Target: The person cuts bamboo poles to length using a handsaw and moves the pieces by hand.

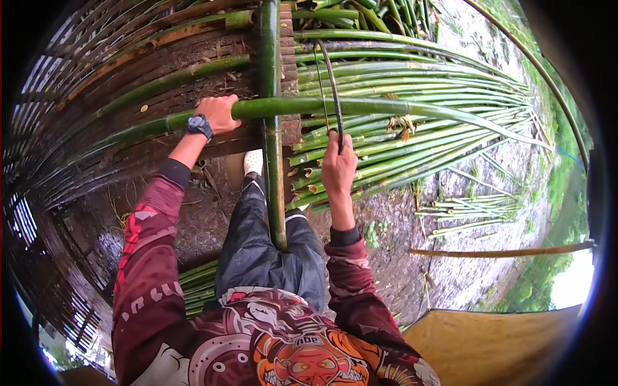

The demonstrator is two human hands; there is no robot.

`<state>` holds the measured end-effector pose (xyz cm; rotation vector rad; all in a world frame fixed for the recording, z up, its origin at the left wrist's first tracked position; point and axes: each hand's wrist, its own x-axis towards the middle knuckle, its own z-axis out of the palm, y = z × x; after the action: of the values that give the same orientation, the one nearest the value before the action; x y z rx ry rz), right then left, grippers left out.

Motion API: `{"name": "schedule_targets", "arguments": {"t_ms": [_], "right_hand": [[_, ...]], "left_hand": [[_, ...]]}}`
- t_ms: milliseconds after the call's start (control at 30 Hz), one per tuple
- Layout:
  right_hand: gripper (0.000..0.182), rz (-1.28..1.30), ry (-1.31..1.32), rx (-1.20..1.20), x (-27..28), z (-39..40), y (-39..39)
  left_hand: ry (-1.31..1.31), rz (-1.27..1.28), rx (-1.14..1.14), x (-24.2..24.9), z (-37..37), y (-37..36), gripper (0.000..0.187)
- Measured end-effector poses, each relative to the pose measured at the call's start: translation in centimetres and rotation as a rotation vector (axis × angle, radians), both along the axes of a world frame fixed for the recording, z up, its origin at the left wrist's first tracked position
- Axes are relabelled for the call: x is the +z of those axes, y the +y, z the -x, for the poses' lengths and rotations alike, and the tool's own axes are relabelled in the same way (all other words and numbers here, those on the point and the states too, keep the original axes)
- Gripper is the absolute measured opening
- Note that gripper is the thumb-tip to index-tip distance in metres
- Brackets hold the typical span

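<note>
A long green bamboo pole (302, 106) runs across the view and rests on an upright-running bamboo bar (271, 71). My left hand (219, 114), with a dark watch on its wrist, is wrapped round the pole just left of the bar. To the right of the bar, my right hand (339, 164) grips the near end of a bow saw (333, 77). The saw's curved frame and thin blade reach across the pole, the blade on the left side of the frame. Whether the blade has cut into the pole cannot be made out.
Many cut bamboo poles (386, 80) lie fanned out on the right, with a smaller group (473, 211) on the ground beyond. Dark wooden slats (187, 55) are at the upper left. A brown tarp (496, 341) hangs at the lower right.
</note>
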<state>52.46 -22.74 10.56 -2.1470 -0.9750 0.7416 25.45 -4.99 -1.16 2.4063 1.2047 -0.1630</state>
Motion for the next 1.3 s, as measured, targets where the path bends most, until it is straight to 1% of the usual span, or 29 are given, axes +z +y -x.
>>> {"name": "schedule_targets", "arguments": {"t_ms": [67, 100, 133, 200, 233, 267, 333, 367, 400, 467, 500, 533, 567, 633, 667, 700, 800, 900, 933, 967, 1000, 1033, 1067, 1133, 1200, 1233, 1267, 1300], "right_hand": [[0.028, -0.028, -0.015, -0.024, -0.7, 0.5, -1.7], [0.027, -0.081, -0.02, -0.02, -1.5, 0.9, -1.6], [0.027, -0.136, -0.019, -0.015, -2.4, 1.1, -1.3], [0.027, -0.126, 0.006, -0.024, -3.6, 0.4, -1.4], [0.026, -0.101, 0.048, -0.034, -3.9, 0.2, -1.3], [0.026, -0.103, 0.046, -0.031, -4.2, -0.2, -0.9], [0.026, -0.126, 0.055, -0.029, -3.9, -0.5, 0.3], [0.026, -0.172, -0.055, 0.051, -3.8, -1.1, 1.0], [0.027, -0.061, 0.005, 0.032, -1.8, -1.2, 2.1], [0.028, 0.031, 0.063, 0.02, -0.1, -1.4, 2.9], [0.028, 0.028, 0.058, 0.011, 0.5, -1.5, 2.5], [0.027, -0.004, -0.006, 0.051, 1.6, -1.3, 1.2], [0.025, -0.031, -0.069, 0.108, 2.5, -1.3, 0.0], [0.024, 0.155, 0.107, -0.019, 5.6, -0.9, -2.3], [0.027, 0.205, 0.143, -0.045, 6.0, -1.2, -4.3], [0.029, 0.248, 0.18, -0.064, 6.5, -1.5, -6.0], [0.029, 0.291, 0.255, -0.087, 10.8, -1.4, -8.2], [0.03, 0.281, 0.186, -0.069, 9.7, -1.8, -6.8], [0.03, 0.258, 0.033, 0.021, 7.3, -1.8, -2.6], [0.032, 0.114, -0.081, 0.081, 1.8, -2.6, -0.1], [0.032, -0.029, -0.147, 0.208, -1.1, -3.4, 3.5], [0.033, 0.064, 0.028, 0.049, -0.2, -2.2, 6.5], [0.03, 0.076, 0.004, 0.073, -0.1, -1.4, 6.9], [0.035, 0.101, 0.089, 0.01, -0.5, -1.4, 6.4], [0.035, 0.031, 0.056, 0.008, -0.5, -1.8, 6.7], [0.035, 0.076, 0.095, -0.007, -0.1, -1.3, 6.6], [0.035, 0.088, 0.088, 0.004, -0.2, -1.1, 6.5], [0.035, 0.072, 0.056, 0.008, -0.2, -1.0, 6.4]], "left_hand": [[0.072, 0.124, -0.007, 0.4, -0.4, 0.7, 0.047], [0.023, 0.098, -0.03, 0.5, -0.1, 0.7, 0.05], [0.028, 0.089, -0.019, 0.3, 0.0, 1.3, 0.05], [0.063, 0.097, -0.037, 0.1, 0.0, 1.1, 0.052], [0.069, 0.144, -0.046, 0.3, -0.2, 1.6, 0.053], [0.066, 0.141, -0.044, 0.2, -0.3, 2.0, 0.053], [0.056, 0.215, -0.077, 0.2, -0.4, 2.8, 0.053], [0.041, 0.214, -0.055, 0.3, -0.4, 2.8, 0.052], [0.04, 0.224, -0.061, 0.5, -0.4, 2.4, 0.052], [0.101, 0.271, -0.025, 1.1, -0.9, 2.7, 0.053], [0.103, 0.292, -0.039, 1.6, -0.9, 2.9, 0.053], [0.065, 0.227, -0.059, 0.1, -0.3, 2.8, 0.054], [0.025, 0.239, -0.045, -0.1, -0.1, 3.2, 0.055], [-0.019, 0.279, -0.039, -0.3, -0.2, 2.9, 0.055], [0.035, 0.3, -0.046, 0.1, -0.5, 3.0, 0.056], [0.091, 0.314, -0.047, 0.3, -0.6, 3.1, 0.057], [0.048, 0.255, -0.039, -0.1, -0.2, 2.7, 0.058], [0.024, 0.236, -0.069, -0.7, 0.0, 2.7, 0.06], [0.009, 0.222, -0.09, -0.9, 0.2, 2.9, 0.06], [0.044, 0.216, -0.08, -0.8, 0.0, 2.9, 0.061], [0.091, 0.307, -0.068, 0.3, -0.6, 3.5, 0.062], [0.064, 0.284, -0.083, -0.1, -0.4, 3.4, 0.063], [0.037, 0.261, -0.103, -0.6, 0.0, 3.4, 0.064], [0.076, 0.261, -0.114, 0.1, 0.3, 2.3, 0.063], [-0.128, -0.187, -0.209, -0.4, 0.7, 1.2, 0.061], [-0.174, -0.35, -0.178, -0.8, 1.0, 0.5, 0.057], [-0.17, -0.401, -0.072, -1.6, 1.0, -0.3, 0.051], [-0.099, -0.458, 0.061, -1.8, 0.0, -1.4, 0.046]]}}
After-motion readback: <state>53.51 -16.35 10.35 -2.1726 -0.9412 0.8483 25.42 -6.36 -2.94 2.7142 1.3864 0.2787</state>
